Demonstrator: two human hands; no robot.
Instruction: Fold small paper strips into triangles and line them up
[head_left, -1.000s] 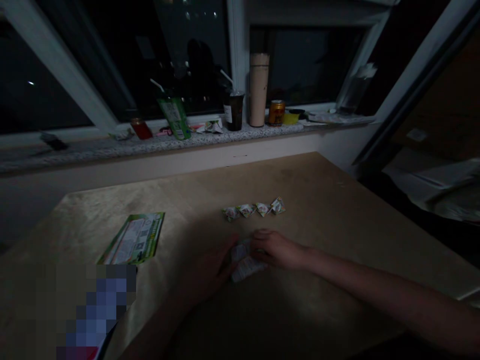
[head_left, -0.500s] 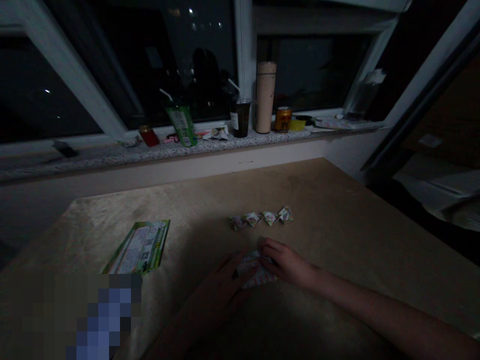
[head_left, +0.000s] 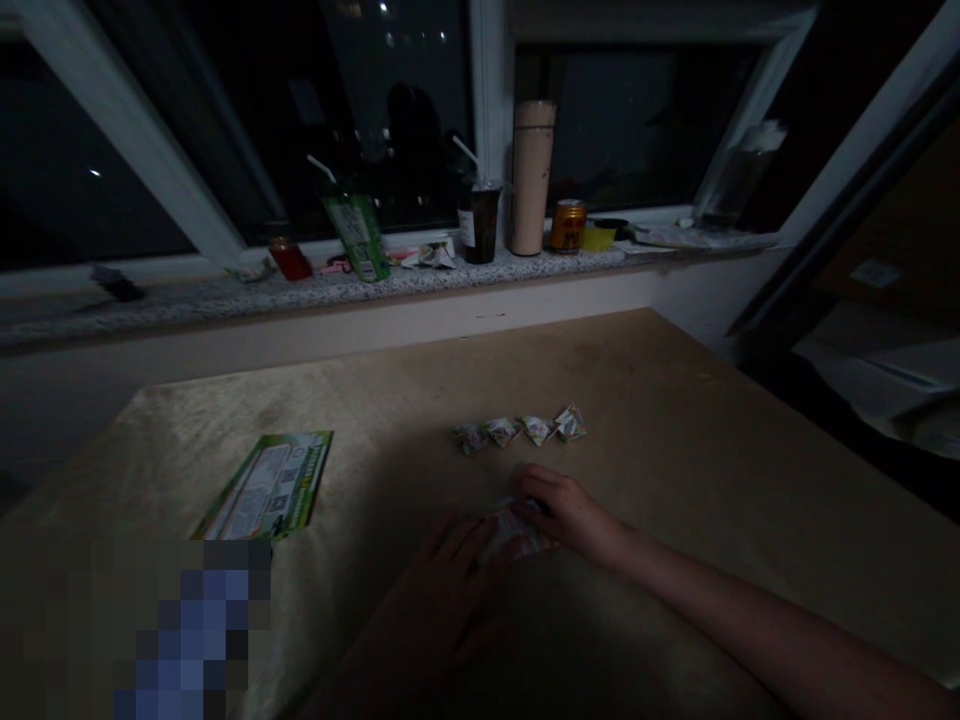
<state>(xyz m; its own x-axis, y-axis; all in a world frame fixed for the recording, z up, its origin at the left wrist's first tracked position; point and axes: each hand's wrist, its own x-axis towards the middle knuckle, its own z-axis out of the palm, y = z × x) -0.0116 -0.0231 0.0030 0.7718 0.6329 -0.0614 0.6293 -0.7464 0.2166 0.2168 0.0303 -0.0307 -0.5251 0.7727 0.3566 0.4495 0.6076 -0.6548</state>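
The scene is dimly lit and underexposed throughout. A weak, warm light is cast on the far half of the desk (head_left: pixel 675 400), while the near part is lost in a broad shadow in which the left hand (head_left: pixel 457 560) is barely made out; the right hand (head_left: pixel 566 510) is lit a little better. Blackness is shown through the window (head_left: pixel 622 120), broken by small points of light and faint reflections in the glass. Grain is seen in dark areas. Straight frame lines are bowed toward the edges by the wide lens. A pixelated patch (head_left: pixel 195 630) is set at lower left.
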